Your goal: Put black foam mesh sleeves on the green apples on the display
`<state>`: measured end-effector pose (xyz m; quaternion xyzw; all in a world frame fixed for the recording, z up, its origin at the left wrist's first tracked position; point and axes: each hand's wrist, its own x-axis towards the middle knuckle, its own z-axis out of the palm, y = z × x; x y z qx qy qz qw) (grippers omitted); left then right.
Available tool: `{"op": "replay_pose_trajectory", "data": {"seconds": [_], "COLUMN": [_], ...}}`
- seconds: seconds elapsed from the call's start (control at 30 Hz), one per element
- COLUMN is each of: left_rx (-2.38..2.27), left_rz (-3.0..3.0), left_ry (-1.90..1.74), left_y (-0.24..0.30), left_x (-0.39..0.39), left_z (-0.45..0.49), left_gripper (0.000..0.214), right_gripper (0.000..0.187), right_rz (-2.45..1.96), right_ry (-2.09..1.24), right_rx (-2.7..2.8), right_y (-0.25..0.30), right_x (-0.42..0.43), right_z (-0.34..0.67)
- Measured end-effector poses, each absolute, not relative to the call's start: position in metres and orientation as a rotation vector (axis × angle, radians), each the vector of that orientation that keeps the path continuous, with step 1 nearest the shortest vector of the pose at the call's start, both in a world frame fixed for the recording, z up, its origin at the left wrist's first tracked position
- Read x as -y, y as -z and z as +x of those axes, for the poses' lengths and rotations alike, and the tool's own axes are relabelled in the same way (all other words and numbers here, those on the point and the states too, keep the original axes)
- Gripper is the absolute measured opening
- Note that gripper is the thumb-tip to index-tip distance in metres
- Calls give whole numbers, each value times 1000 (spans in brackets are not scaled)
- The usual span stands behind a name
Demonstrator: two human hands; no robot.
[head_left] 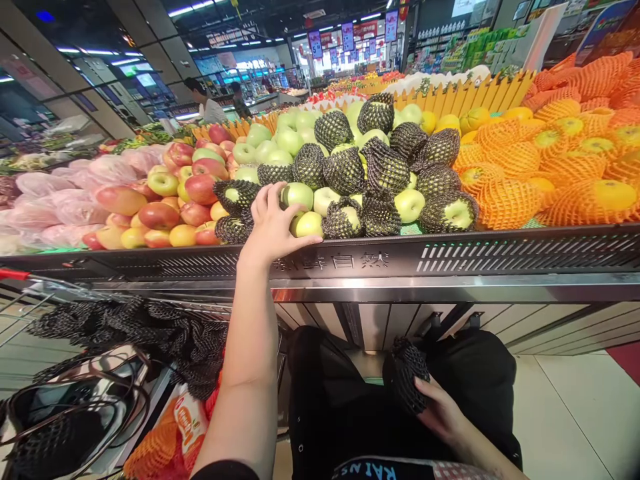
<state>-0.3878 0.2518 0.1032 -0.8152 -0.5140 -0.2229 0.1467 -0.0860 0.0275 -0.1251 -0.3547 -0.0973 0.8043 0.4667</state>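
My left hand (273, 223) reaches over the display's front edge, its fingers curved and its thumb and index finger around a yellow-green apple (309, 225). Other green apples (299, 195) lie against its fingers, and black foam net sleeves cover several of them, such as the netted apple (344, 219) to the right. Low over my lap, my right hand (440, 407) is closed on a black foam net sleeve (407, 377). Whether anything sits inside that sleeve cannot be made out.
Red-yellow apples (160, 216) and pink-wrapped fruit (75, 193) fill the left side; orange-netted fruit (510, 203) fills the right. A dark slotted rim (500, 257) fronts the display. A cart at lower left holds a heap of black nets (145, 333). A person (207, 107) stands farther back.
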Motion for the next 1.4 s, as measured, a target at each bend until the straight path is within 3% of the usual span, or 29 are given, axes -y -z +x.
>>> {"op": "replay_pose_trajectory", "data": {"seconds": [0.13, 0.27, 0.37, 0.53, 0.83, 1.1, 1.27, 1.4], "left_rx": [1442, 1473, 1745, 2160, 2054, 1720, 1475, 1595], "left_rz": [-2413, -2454, -2178, -1832, -1699, -1669, -1748, -1908], "left_ry": [535, 576, 668, 510, 863, 1647, 2605, 3215], "left_y": [-109, -120, -126, -125, -108, -98, -74, -44], "left_x": [-256, -260, -268, -286, -286, -266, -213, -166], "left_z": [-392, -390, -383, -365, -367, -367, -338, -314], "left_gripper": [72, 60, 62, 80, 69, 64, 56, 64], "right_gripper": [47, 44, 38, 35, 30, 42, 31, 29], "right_rz": [-869, -853, -855, -826, -755, -802, -984, -1037], "right_ry": [-2005, -2010, -2011, -1997, -1938, -2010, -1968, -1822], "right_rx": [248, 266, 254, 250, 248, 226, 470, 746], "right_y": [126, 129, 130, 130, 129, 116, 113, 104], "right_x": [-29, -27, -25, -21, -18, -24, -22, -27], "right_z": [-91, -94, -94, -92, -82, -90, -90, -85]}}
